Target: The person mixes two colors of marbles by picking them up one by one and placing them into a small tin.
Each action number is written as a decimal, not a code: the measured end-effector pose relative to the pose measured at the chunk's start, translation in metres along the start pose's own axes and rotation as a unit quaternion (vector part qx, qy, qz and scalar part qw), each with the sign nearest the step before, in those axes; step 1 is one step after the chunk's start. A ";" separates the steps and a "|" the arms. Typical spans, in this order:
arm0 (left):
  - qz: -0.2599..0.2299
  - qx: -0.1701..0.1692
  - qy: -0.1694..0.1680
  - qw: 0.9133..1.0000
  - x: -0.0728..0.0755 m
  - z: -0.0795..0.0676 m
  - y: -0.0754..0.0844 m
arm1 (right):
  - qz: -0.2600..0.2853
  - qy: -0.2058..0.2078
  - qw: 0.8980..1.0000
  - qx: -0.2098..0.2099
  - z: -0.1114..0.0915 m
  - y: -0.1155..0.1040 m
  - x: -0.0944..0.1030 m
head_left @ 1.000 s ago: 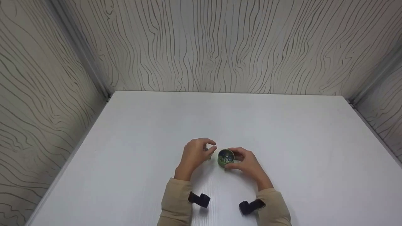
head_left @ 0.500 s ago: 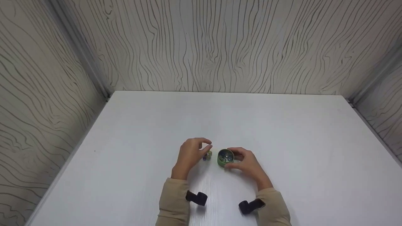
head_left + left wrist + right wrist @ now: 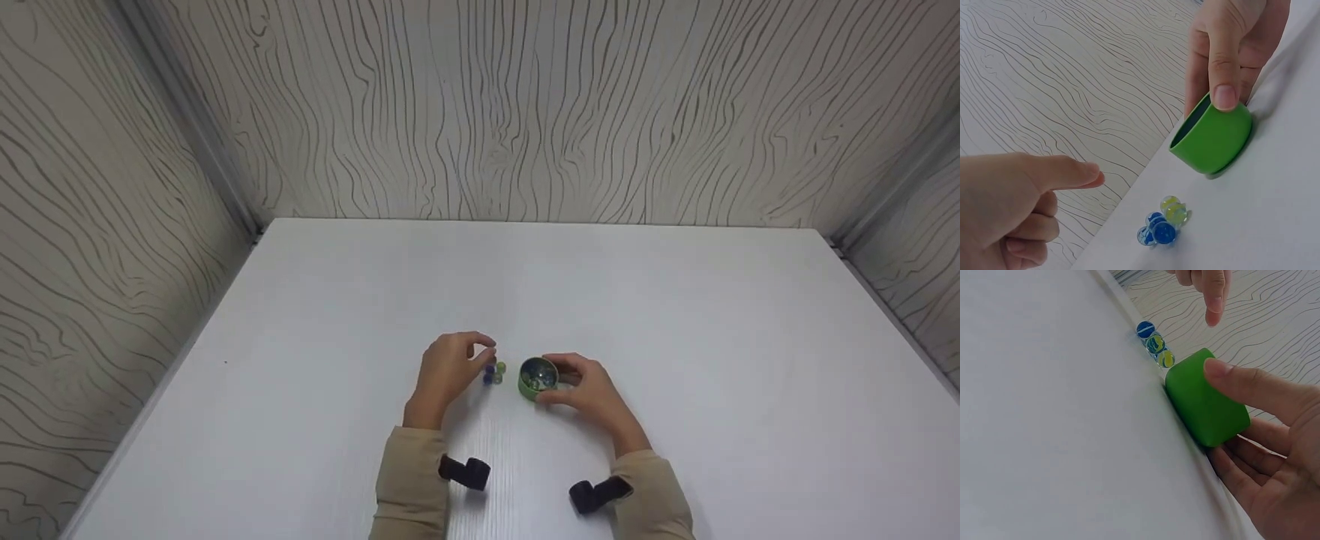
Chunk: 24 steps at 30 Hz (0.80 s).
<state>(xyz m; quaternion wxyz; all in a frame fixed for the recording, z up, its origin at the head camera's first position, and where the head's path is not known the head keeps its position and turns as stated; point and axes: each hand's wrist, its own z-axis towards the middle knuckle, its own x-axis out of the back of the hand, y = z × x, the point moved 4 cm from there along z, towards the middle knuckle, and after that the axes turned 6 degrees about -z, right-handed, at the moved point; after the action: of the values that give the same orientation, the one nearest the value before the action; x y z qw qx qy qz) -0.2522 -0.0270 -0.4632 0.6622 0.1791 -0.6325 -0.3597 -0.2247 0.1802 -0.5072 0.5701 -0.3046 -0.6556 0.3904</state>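
A small green cup [image 3: 528, 390] stands on the white table, glassy marbles showing inside it in the head view. My right hand [image 3: 591, 388] grips it from the right, the thumb on its near side in the left wrist view. To the cup's left lies a tight cluster of several glass marbles [image 3: 1163, 228], some with blue swirls and some yellow. My left hand [image 3: 444, 369] hovers just left of that cluster. Its thumb and index finger reach forward with nothing seen between them, while the other fingers curl loosely.
The white tabletop [image 3: 375, 285] spreads around both hands. Behind it rises a panel with a wood-grain pattern [image 3: 495, 112], and a similar panel [image 3: 97, 262] borders the left. Black wrist cameras [image 3: 474, 474] project inward from the beige sleeves [image 3: 411, 480].
My left hand has drawn back leftward from beside the cup, bringing the marble cluster into fuller view. My right hand and the cup have stayed nearly still.
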 end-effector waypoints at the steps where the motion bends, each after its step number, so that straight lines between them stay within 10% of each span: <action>1: 0.002 0.002 -0.001 1.000 0.000 0.000 -0.001 | 0.001 0.000 1.000 0.000 0.000 0.000 0.000; 24: 0.013 0.018 -0.009 1.000 -0.007 0.000 -0.019 | 0.008 -0.007 1.000 -0.001 0.001 0.001 0.000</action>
<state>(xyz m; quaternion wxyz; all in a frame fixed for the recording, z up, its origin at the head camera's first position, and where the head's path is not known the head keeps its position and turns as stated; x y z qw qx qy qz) -0.2565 -0.0354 -0.4815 0.6577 0.1802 -0.6469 -0.3412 -0.2253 0.1805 -0.5080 0.5625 -0.3073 -0.6574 0.3963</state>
